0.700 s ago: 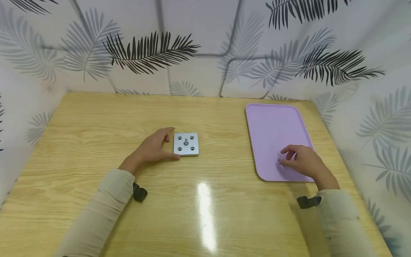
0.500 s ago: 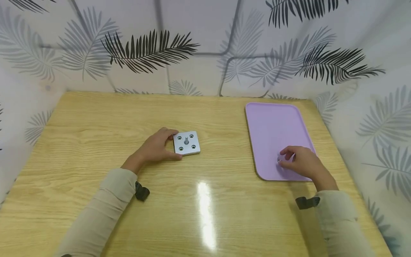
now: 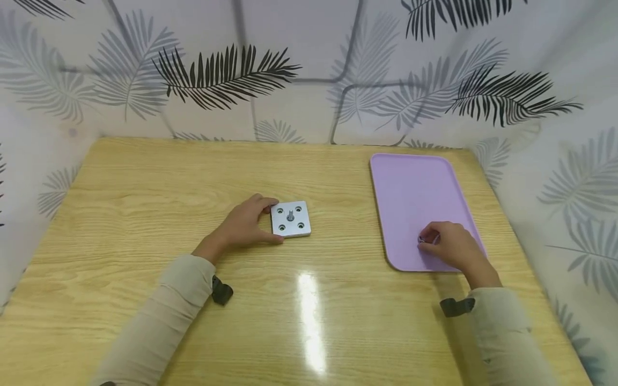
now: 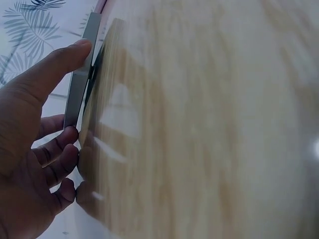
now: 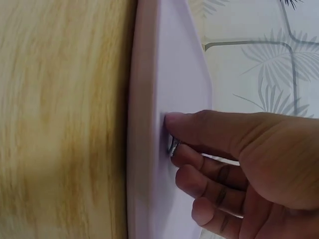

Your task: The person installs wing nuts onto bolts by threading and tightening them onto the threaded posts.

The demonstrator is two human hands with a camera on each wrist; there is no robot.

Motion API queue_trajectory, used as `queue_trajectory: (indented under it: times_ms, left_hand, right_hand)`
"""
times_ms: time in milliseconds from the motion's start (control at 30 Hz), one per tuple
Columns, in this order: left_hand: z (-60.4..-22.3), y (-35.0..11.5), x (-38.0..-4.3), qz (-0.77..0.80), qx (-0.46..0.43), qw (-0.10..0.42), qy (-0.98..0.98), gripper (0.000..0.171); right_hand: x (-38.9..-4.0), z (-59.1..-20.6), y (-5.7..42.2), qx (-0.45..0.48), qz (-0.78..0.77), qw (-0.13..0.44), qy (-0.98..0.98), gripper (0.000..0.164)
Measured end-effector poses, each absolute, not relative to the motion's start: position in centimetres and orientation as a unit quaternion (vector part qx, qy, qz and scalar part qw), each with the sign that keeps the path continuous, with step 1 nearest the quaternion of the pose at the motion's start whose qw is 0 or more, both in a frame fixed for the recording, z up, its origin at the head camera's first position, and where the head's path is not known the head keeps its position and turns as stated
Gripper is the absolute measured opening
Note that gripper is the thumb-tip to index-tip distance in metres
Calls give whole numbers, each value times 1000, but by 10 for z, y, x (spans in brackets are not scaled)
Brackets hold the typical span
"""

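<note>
My left hand (image 3: pixel 245 224) grips a square silver metal plate (image 3: pixel 285 224) by its near and far edges, thumb on the near side. Several holes lie around an upright stud (image 3: pixel 290 216) at the plate's middle. Side-on in the left wrist view, the plate (image 4: pixel 79 74) sits between thumb and fingers, close over the table. Over the purple tray (image 3: pixel 410 182), my right hand (image 3: pixel 451 245) pinches a small shiny metal piece (image 5: pixel 173 145) between thumb and index finger, down at the tray's surface. The fingers hide most of that piece, so I cannot tell its kind.
The wood-grain table (image 3: pixel 193 166) extends around both hands, with a bright light reflection (image 3: pixel 311 321) near its front. A leaf-patterned curtain (image 3: pixel 309 69) borders the back and sides. Dark wrist cameras (image 3: pixel 222 292) sit at both cuffs.
My left hand has taken hold of the plate and shifted it right, turning it slightly. My right hand's fingertips have drawn together on the small metal piece.
</note>
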State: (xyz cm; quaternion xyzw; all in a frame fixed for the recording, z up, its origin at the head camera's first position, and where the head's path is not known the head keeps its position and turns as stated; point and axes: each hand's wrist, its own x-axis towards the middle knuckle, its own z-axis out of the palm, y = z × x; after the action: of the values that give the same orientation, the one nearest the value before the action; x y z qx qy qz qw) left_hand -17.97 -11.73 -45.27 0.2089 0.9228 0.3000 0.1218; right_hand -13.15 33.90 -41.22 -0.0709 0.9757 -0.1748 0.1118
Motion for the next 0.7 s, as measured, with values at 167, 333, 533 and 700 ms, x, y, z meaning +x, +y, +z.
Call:
queue_trajectory:
  times_ms: [167,333,533,700]
  left_hand:
    - [-452,-115,-180,301,203,122,924,93]
    - [-453,-114,-180,302,204,120,923,93]
    - [-454,-111,-183,301,206,118,924,93]
    - [-452,-107,-184,300,211,118,923,93]
  right_hand:
    - [-134,-413,339,-65,-172,127,975,16]
    - [-136,-416,340,-63,-206,112,970,18]
    - [-142,-415,332,-60,-324,90,940,20]
    - [-151,-409,312,-57,-471,89,876,22]
